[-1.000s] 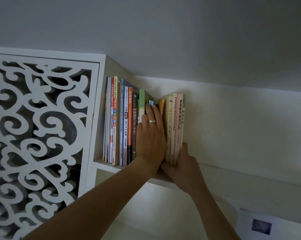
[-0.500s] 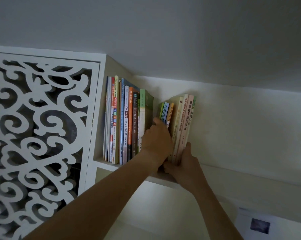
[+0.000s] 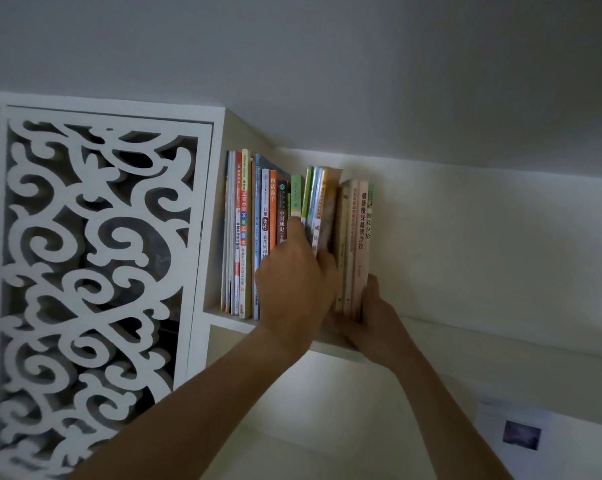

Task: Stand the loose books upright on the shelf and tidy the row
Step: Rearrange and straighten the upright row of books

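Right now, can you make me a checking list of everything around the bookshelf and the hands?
Surface: white shelf, bare to the right of the books.
Job's things: left books upright against the side wall; thin middle books leaning slightly, raised above their neighbours; right books upright.
Clutter: nothing seen.
Grippers: left hand grips the thin middle books; right hand braces the right books' bottom end.
Cables: nothing seen.
Surroundings: white scroll-cut panel left; paper sheet with a small picture lower right.
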`<control>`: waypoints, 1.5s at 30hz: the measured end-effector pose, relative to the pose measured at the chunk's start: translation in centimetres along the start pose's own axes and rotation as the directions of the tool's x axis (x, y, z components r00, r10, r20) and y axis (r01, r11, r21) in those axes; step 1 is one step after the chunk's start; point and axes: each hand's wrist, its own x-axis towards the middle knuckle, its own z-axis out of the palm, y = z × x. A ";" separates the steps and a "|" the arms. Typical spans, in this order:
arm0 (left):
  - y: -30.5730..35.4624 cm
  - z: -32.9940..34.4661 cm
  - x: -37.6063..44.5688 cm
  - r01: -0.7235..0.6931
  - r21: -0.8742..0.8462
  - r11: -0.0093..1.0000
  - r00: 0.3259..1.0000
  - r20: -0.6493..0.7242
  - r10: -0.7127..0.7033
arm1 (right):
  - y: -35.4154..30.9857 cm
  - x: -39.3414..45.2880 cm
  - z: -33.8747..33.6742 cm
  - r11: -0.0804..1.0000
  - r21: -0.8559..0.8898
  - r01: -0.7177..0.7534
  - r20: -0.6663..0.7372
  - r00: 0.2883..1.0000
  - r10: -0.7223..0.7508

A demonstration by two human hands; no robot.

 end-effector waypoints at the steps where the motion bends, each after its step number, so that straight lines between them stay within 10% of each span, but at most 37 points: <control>1: 0.4 -1.1 0.2 -0.023 -0.021 1.000 0.999 -0.040 0.022 | -0.4 0.1 0.3 1.000 -0.014 -0.012 0.016 1.000 0.012; 12: 2.9 -4.3 -1.6 -0.161 -0.325 0.932 0.968 -0.235 0.086 | -1.4 0.8 0.3 0.956 0.209 -0.208 0.185 0.968 0.170; 17: 4.6 -0.3 -2.9 -0.277 -0.347 0.896 0.946 -0.259 0.192 | -0.2 0.3 -0.6 0.798 0.538 -0.272 -0.342 0.795 0.502; 20: 3.9 3.3 -2.3 -0.140 -0.322 0.936 0.981 -0.174 0.086 | -0.8 -1.7 -1.3 0.910 0.395 -0.123 -0.606 0.710 0.359; 25: 1.1 8.0 -2.5 -0.007 -0.275 0.962 0.995 -0.095 -0.019 | -2.4 -3.5 -2.2 0.964 0.266 -0.011 -0.058 0.998 0.027; 32: 0.6 8.6 -2.0 -0.114 -0.230 0.967 0.981 -0.178 0.073 | -0.7 -2.3 -3.7 0.990 0.132 -0.048 0.284 0.959 0.008; 36: -1.0 8.7 -1.0 -0.193 -0.025 0.981 0.977 -0.092 0.190 | -0.9 -1.1 -2.9 0.995 0.093 -0.032 0.267 0.964 0.006; 40: -3.2 6.6 1.3 -0.259 -0.198 0.946 0.946 -0.249 0.207 | -0.5 0.0 -1.9 1.000 -0.015 -0.025 0.138 0.990 0.027; 45: -7.4 4.2 6.4 -0.237 0.270 0.933 0.929 -0.219 0.299 | -0.5 0.6 -2.2 0.999 -0.002 -0.042 0.222 0.974 0.041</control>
